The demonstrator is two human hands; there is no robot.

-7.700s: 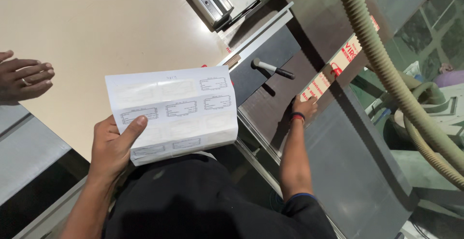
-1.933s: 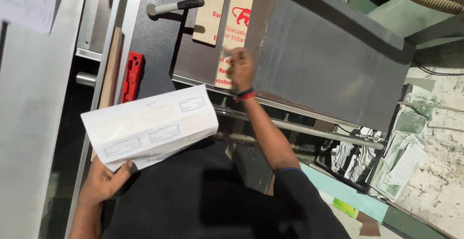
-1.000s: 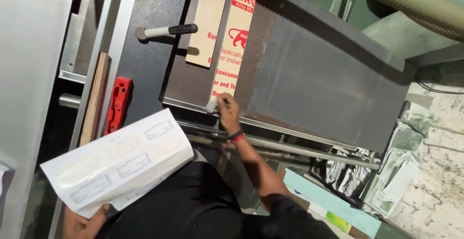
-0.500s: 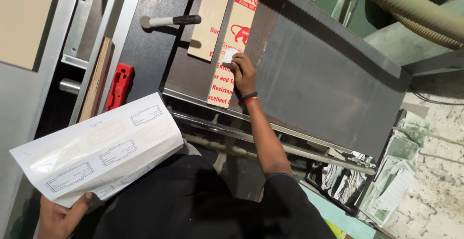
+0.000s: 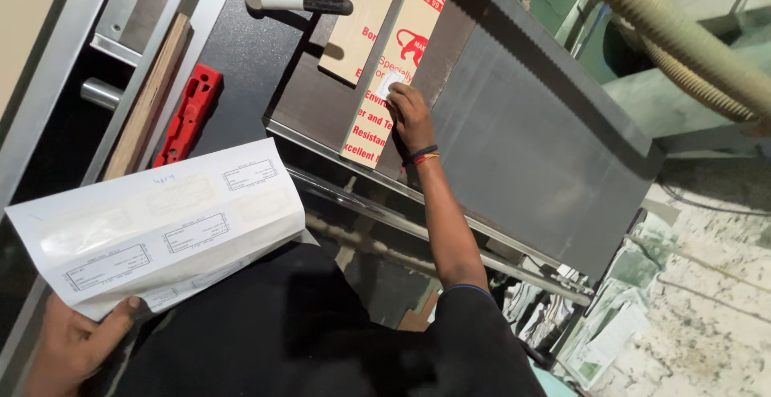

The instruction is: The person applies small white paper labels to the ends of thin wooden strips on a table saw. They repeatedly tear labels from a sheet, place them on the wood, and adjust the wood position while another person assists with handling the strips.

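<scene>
— What has the left hand (image 5: pixel 76 341) got?
— It grips the sheet (image 5: pixel 161 224) of labels by its lower edge, over the lap.
— And the right hand (image 5: pixel 409 116)?
— Fingers pressed on a small white label (image 5: pixel 391 83) on the printed strip (image 5: pixel 393 67); pinching or flat, I can't quite tell.
— Nearby?
— A red tool (image 5: pixel 189 116) lies left, well apart.

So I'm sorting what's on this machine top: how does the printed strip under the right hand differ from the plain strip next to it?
The printed strip carries red print and a small white label; the plain strip is bare tan. The printed strip runs longer, to the near edge of the machine top, while the plain strip stops short. The right hand presses on the printed strip; nothing touches the plain strip. Both lie flat, side by side, at the same slant.
</scene>
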